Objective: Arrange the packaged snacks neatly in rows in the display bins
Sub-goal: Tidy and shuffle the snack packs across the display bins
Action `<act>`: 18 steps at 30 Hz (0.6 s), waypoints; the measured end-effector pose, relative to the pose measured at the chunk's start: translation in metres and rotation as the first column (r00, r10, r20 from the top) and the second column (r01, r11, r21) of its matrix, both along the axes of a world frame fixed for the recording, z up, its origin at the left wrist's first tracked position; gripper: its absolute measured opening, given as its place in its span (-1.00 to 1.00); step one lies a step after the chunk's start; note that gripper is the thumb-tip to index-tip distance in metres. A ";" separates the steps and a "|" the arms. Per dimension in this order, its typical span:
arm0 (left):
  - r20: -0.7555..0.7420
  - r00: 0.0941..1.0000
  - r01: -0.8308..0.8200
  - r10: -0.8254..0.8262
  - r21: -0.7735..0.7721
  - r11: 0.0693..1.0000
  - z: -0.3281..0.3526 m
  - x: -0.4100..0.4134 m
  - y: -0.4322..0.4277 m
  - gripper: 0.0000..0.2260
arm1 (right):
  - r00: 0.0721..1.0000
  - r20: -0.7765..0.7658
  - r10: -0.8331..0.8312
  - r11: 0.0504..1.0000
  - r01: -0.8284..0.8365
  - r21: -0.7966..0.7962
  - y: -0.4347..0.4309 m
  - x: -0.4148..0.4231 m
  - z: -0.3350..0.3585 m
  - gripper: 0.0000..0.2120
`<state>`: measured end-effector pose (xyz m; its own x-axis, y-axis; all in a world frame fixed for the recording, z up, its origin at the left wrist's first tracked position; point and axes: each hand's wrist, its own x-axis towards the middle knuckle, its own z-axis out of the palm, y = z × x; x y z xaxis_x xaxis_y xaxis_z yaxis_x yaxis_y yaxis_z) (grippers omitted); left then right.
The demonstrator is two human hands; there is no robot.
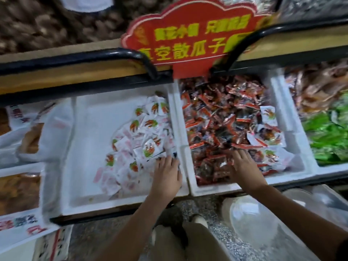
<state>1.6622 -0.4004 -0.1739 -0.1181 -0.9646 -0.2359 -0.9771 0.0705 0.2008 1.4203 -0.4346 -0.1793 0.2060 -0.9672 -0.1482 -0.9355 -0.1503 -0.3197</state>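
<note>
Our beige trousers [199, 242] sit lowest, forearms [131, 223] stretched forward. Left hand [166, 176] lies on white packets [139, 132], fingers straight, gripping nothing, at the near right corner of the left foam bin [90, 166]; packets heaped ahead and left of it. Right hand [244, 166] spreads flat on red packets [222, 113] in the right foam bin [212, 188], holding nothing. We see a few white packets among the red, just right of that hand. Green packets [327, 140] further right. Red sign [190, 40] beyond both hands.

Evenly bright, motion-blurred throughout, with wide-angle bending at edges
</note>
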 end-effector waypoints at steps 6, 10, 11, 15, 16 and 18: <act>-0.171 0.975 0.157 -0.146 0.053 0.986 -0.014 -0.059 -0.043 -0.67 | 0.970 0.023 -0.244 0.966 0.241 0.094 -0.020 -0.059 -0.013 -0.52; -0.236 0.936 0.287 -0.260 0.090 0.954 -0.020 -0.095 -0.068 -0.61 | 0.914 0.108 -0.390 0.917 0.377 0.129 -0.030 -0.085 -0.024 -0.50; -0.253 0.927 0.308 -0.276 0.095 0.947 -0.022 -0.106 -0.075 -0.60 | 0.900 0.126 -0.418 0.907 0.404 0.121 -0.034 -0.093 -0.025 -0.50; -0.338 0.917 0.274 -0.213 0.143 0.951 -0.029 -0.155 -0.110 -0.57 | 0.830 0.154 -0.536 0.843 0.517 0.148 -0.061 -0.128 -0.034 -0.45; -0.352 0.921 0.237 -0.167 0.166 0.957 -0.030 -0.169 -0.119 -0.56 | 0.820 0.159 -0.549 0.834 0.528 0.158 -0.069 -0.137 -0.037 -0.44; -0.317 0.941 0.180 -0.118 0.173 0.968 -0.033 -0.195 -0.136 -0.54 | 0.831 0.160 -0.532 0.844 0.506 0.178 -0.083 -0.147 -0.043 -0.42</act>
